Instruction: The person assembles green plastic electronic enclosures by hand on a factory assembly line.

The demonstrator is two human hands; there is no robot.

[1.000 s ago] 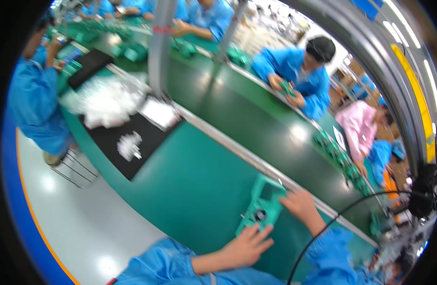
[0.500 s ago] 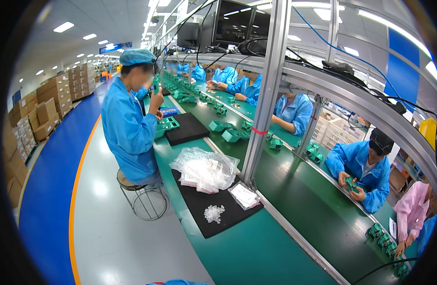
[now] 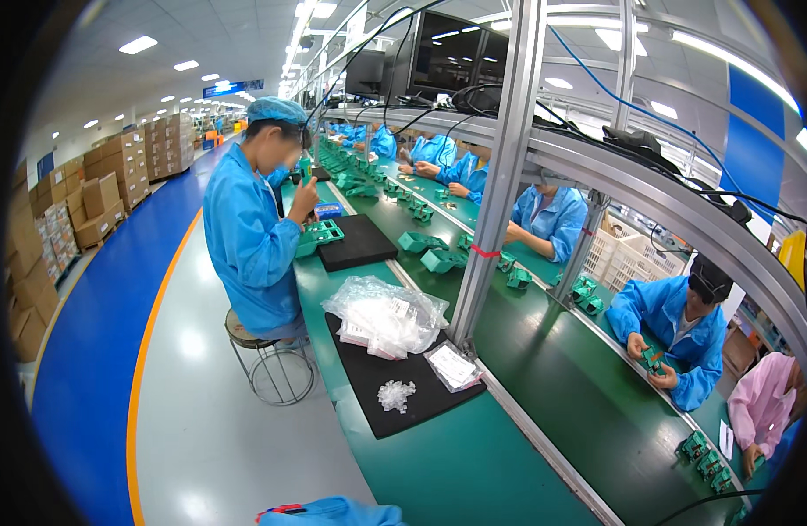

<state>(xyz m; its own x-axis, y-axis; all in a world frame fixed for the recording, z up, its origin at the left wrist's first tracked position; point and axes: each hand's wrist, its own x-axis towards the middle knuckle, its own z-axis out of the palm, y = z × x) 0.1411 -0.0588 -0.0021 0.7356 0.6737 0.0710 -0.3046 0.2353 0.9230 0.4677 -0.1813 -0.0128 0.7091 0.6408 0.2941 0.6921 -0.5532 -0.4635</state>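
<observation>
Neither of my hands shows; only a blue sleeve (image 3: 333, 512) with a red and dark trim comes in at the lower edge. Ahead of it, a black mat (image 3: 368, 423) lies on the green bench top (image 3: 456, 451). A small heap of clear plastic pieces (image 3: 395, 395) rests on the mat's near part. Behind the heap sits a crumpled pile of clear bags (image 3: 390, 311) with white contents. To its right, a flat clear bag with white slips (image 3: 454, 366) lies beside the metal post.
An upright metal post (image 3: 495, 193) rises at the bench's inner edge. Beyond it runs a dark green conveyor (image 3: 543, 386) carrying green housings (image 3: 443, 260). A co-worker in blue (image 3: 254, 228) works at the left by a stool (image 3: 272, 342); others sit across. Cartons (image 3: 101, 197) stand far left.
The view has shifted slightly, so the scene sits a little farther right. More of the blue sleeve shows at the lower edge. The co-worker at left has lowered the raised hand.
</observation>
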